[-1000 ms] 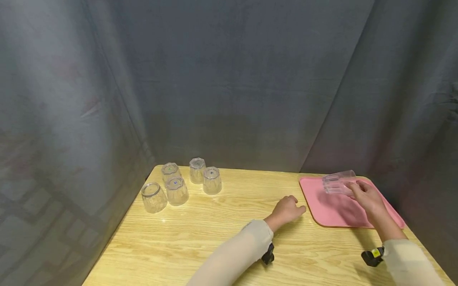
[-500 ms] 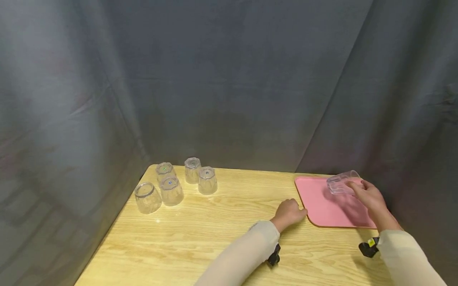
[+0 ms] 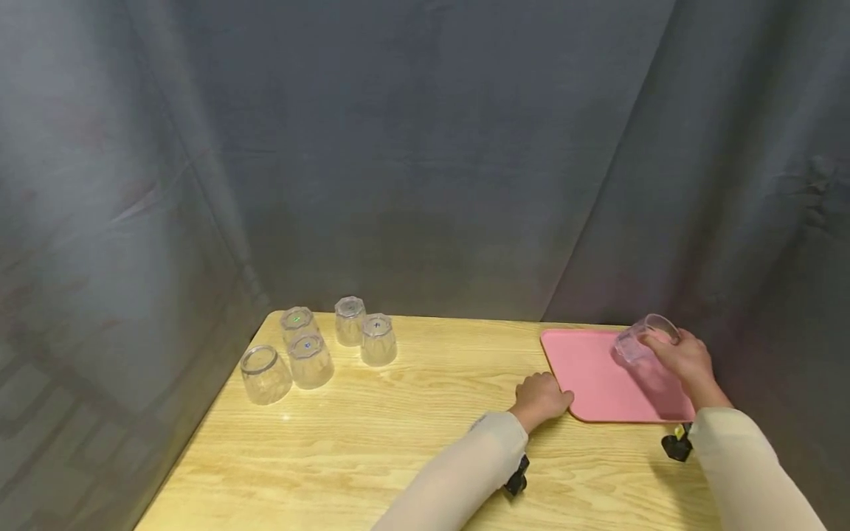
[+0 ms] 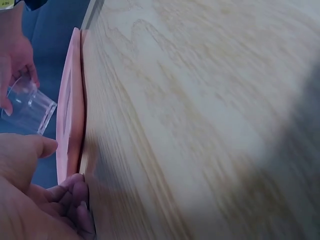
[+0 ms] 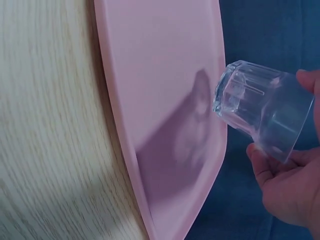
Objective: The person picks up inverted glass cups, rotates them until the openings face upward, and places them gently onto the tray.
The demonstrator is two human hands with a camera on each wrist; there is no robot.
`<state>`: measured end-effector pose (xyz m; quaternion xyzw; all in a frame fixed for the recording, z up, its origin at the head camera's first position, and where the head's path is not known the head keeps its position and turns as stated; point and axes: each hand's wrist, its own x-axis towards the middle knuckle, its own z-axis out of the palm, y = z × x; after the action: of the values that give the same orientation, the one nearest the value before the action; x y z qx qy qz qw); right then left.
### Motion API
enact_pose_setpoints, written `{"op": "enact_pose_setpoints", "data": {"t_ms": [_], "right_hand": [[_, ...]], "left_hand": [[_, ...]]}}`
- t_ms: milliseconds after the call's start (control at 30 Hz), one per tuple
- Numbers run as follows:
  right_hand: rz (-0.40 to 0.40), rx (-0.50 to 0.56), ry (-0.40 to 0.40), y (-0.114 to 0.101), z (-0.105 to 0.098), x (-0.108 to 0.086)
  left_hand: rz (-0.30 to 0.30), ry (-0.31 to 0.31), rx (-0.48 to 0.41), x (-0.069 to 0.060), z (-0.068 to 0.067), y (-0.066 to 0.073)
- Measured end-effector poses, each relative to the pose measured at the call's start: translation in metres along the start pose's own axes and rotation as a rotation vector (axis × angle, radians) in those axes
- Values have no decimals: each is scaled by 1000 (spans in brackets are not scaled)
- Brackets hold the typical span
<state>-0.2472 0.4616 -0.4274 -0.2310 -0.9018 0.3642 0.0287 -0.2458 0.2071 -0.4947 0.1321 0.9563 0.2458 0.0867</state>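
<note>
My right hand [image 3: 687,361] grips a clear faceted drinking glass [image 3: 636,341] near its rim, over the far right part of a pink tray [image 3: 598,383]. The glass is tilted, its base toward the tray and its mouth up and to the right; in the right wrist view thumb and fingers pinch the rim end of the glass [image 5: 262,105]. At the tray's left edge is my left hand [image 3: 541,398], fingers curled against the rim. The left wrist view shows the left thumb [image 4: 47,146] over the tray side and the fingers [image 4: 75,190] at the outer edge.
On the table's left side stand several clear glasses, mostly upside down, among them a front left glass [image 3: 265,376] and a right one [image 3: 378,343]. The wooden table [image 3: 398,442] is bounded by grey curtains [image 3: 412,162] at the back and sides.
My left hand has moved slightly right onto the tray's edge, its fingers curling more. The glass in my right hand has tipped toward upright and come lower over the tray. The head view has shifted slightly.
</note>
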Motion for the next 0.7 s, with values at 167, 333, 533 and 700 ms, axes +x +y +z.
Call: {"op": "enact_pose_setpoints", "data": {"t_ms": [167, 333, 533, 700], "right_hand": [[58, -22, 24, 3, 1, 6], [50, -46, 25, 7, 1, 11], [22, -84, 51, 15, 5, 21], [3, -114, 83, 16, 7, 28]], "left_hand": [[-20, -9, 13, 0, 1, 3], [-37, -11, 19, 1, -1, 4], [-62, -21, 42, 3, -3, 5], [-55, -20, 43, 5, 2, 6]]}}
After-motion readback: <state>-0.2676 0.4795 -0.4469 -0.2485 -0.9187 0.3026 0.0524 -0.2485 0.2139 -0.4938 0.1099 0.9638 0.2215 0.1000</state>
